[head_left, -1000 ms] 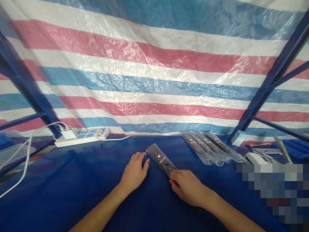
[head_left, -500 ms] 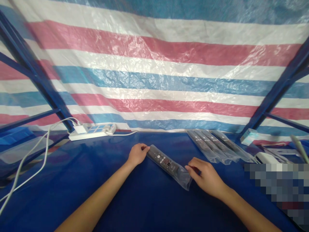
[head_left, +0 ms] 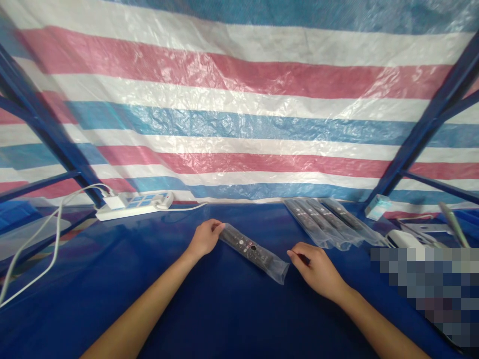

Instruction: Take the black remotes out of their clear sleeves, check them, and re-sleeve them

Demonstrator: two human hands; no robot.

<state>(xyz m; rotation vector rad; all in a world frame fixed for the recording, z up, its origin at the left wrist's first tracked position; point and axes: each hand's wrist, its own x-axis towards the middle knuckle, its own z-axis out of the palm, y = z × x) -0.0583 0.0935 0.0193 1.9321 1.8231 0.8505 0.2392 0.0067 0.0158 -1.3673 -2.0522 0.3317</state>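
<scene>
Right hand (head_left: 316, 269) had come off the bagged remote (head_left: 250, 248) since a second earlier, and left hand (head_left: 205, 238) had moved onto its far end. Striped sheet (head_left: 239, 75) hung behind; blue table (head_left: 224, 311) spread below. Four more bagged remotes (head_left: 310, 224) lay side by side at back right; power strip (head_left: 129, 210) sat at back left. Bagged remote lay slantwise between the hands; couldn't tell if its far end was lifted. Left fingers pinched that end; right fingers were curled, released, nothing visible in them, just beside the bag's loose end (head_left: 280, 271). Step, as judged: positioning the bag left-handed. Next move probably called for a steady left pinch, right hand kept clear or re-gripping the loose plastic.
</scene>
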